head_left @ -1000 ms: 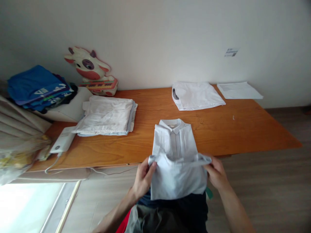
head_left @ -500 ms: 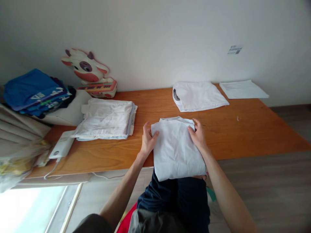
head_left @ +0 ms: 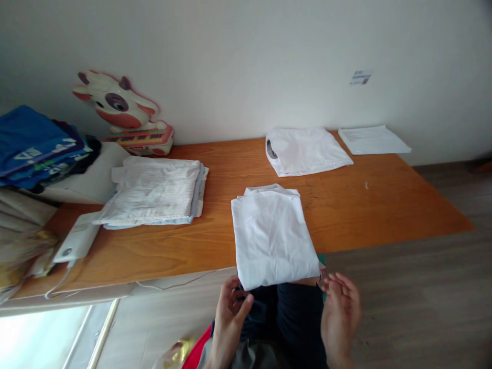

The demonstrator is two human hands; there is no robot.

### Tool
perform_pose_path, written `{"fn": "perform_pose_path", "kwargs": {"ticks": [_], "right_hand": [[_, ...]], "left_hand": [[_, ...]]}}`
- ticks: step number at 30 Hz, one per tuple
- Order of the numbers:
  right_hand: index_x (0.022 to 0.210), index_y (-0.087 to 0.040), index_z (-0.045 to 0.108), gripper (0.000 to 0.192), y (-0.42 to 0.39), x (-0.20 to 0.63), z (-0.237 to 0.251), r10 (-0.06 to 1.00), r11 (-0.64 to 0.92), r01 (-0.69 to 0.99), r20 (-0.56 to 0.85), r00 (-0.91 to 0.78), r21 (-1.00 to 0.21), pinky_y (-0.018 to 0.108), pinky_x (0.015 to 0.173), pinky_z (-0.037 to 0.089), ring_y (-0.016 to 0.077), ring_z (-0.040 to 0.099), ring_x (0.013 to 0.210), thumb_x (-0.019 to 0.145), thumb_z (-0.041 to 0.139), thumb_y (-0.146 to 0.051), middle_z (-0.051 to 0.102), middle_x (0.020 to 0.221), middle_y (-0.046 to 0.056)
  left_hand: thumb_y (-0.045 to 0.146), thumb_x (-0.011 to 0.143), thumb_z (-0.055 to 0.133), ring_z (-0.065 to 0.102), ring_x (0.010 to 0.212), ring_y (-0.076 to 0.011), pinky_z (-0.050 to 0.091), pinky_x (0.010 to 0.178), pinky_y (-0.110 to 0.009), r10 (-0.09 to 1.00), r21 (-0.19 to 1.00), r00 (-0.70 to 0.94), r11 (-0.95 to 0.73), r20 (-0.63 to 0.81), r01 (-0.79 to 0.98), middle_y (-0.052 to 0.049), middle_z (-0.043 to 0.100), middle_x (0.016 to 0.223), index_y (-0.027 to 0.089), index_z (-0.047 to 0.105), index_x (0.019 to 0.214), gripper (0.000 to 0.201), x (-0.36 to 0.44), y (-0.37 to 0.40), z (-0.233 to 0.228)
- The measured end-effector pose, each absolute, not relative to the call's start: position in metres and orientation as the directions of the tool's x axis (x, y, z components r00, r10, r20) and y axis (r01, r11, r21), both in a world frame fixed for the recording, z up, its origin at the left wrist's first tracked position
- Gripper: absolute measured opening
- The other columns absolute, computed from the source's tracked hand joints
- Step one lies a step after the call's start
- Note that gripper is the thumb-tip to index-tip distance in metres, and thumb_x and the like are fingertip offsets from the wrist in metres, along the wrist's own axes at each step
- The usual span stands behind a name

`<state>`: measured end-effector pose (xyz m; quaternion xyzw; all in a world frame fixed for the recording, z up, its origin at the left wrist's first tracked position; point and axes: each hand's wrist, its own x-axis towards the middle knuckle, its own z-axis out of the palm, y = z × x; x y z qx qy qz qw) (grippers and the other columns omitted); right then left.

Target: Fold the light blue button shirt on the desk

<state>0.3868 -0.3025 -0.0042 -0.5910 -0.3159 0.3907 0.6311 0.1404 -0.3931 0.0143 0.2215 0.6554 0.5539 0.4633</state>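
Observation:
A folded white garment (head_left: 272, 236) lies at the front edge of the table, its near end hanging a little over the edge above my lap. My left hand (head_left: 230, 318) is just below the garment's near left corner, thumb and fingers apart and slightly curled. Whether its fingertips touch the cloth I cannot tell. Off the near right corner, my right hand (head_left: 340, 312) is raised with loosely bent fingers and nothing in it. Farther back lies another folded white garment (head_left: 307, 151), with a grey patch showing at its left end.
On the wooden table (head_left: 369, 215) are a stack of folded clothes (head_left: 154, 189), a white power strip (head_left: 79, 238) with a cord, a cow-shaped toy keyboard (head_left: 123, 115) and paper sheets (head_left: 372, 139). Blue clothes (head_left: 34, 148) sit on a white box (head_left: 86, 177) at far left.
Both hands have let go of the garment's far corners and moved back toward me, to its near corners. The garment stays on the table edge. The view has shifted slightly.

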Motion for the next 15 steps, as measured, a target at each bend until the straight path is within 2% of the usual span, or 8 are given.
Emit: {"fn": "perform_pose_path", "kwargs": {"ticks": [2,5,8,10,11,13,15], "right_hand": [[0.136,-0.031,0.065,0.041,-0.328,0.371,-0.014,0.871,-0.014,-0.323,-0.170,0.460,-0.946,0.041,0.098,0.061,0.0236,0.072,0.121,0.098,0.077,-0.039,0.068,0.143,0.008],[0.144,-0.036,0.060,0.042,-0.338,0.345,-0.014,0.907,-0.071,-0.523,-0.273,0.320,-0.849,0.052,0.113,0.058,0.0251,0.067,0.134,0.104,0.068,-0.046,0.060,0.158,0.007],[0.137,-0.035,0.065,0.045,-0.325,0.331,-0.007,0.909,-0.185,-0.605,-0.369,0.194,-0.774,0.052,0.108,0.061,0.0254,0.070,0.128,0.097,0.077,-0.052,0.067,0.150,0.005],[0.130,-0.032,0.069,0.053,-0.310,0.335,-0.002,0.882,-0.235,-0.576,-0.420,0.212,-0.783,0.046,0.104,0.063,0.0257,0.071,0.124,0.085,0.088,-0.051,0.072,0.140,0.005],[0.129,-0.030,0.070,0.058,-0.301,0.341,0.000,0.860,-0.242,-0.546,-0.438,0.262,-0.802,0.044,0.104,0.062,0.0259,0.072,0.123,0.079,0.092,-0.051,0.075,0.135,0.005],[0.127,-0.026,0.072,0.063,-0.282,0.359,0.003,0.805,-0.240,-0.488,-0.452,0.383,-0.840,0.040,0.103,0.062,0.0264,0.072,0.120,0.074,0.095,-0.052,0.078,0.128,0.005],[0.127,-0.024,0.073,0.065,-0.266,0.380,0.004,0.762,-0.242,-0.469,-0.466,0.450,-0.849,0.040,0.103,0.061,0.0271,0.073,0.119,0.076,0.091,-0.060,0.079,0.126,0.005]], "left_hand": [[0.062,0.083,0.088,0.077,0.098,-0.0257,0.064,0.079,-0.035,0.814,0.907,-0.405,0.341,-0.417,-0.249,-0.011,0.079,0.116,0.023,0.070,0.120,0.057,0.141,-0.383,0.015],[0.070,0.085,0.082,0.077,0.097,-0.0286,0.064,0.073,-0.035,0.808,0.864,-0.329,0.399,-0.489,-0.307,-0.012,0.080,0.112,0.018,0.073,0.118,0.062,0.133,-0.361,0.020],[0.076,0.086,0.078,0.075,0.089,-0.0288,0.063,0.070,-0.036,0.795,0.828,-0.258,0.474,-0.548,-0.299,-0.012,0.078,0.096,0.013,0.078,0.104,0.066,0.132,-0.355,0.019],[0.076,0.086,0.078,0.073,0.081,-0.0272,0.062,0.069,-0.036,0.806,0.816,-0.166,0.524,-0.567,-0.243,-0.011,0.076,0.083,0.011,0.080,0.091,0.065,0.141,-0.364,0.012],[0.075,0.086,0.079,0.074,0.080,-0.0273,0.063,0.072,-0.037,0.810,0.804,-0.090,0.549,-0.579,-0.227,-0.011,0.077,0.083,0.012,0.081,0.092,0.063,0.147,-0.371,0.008],[0.066,0.084,0.087,0.077,0.097,-0.0316,0.064,0.087,-0.043,0.812,0.773,0.114,0.580,-0.572,-0.257,-0.014,0.082,0.102,0.015,0.083,0.110,0.057,0.160,-0.381,-0.002],[0.058,0.081,0.093,0.072,0.128,-0.0380,0.058,0.109,-0.052,0.825,0.727,0.257,0.565,-0.503,-0.390,-0.016,0.078,0.135,0.023,0.078,0.134,0.066,0.168,-0.382,-0.010]]}}
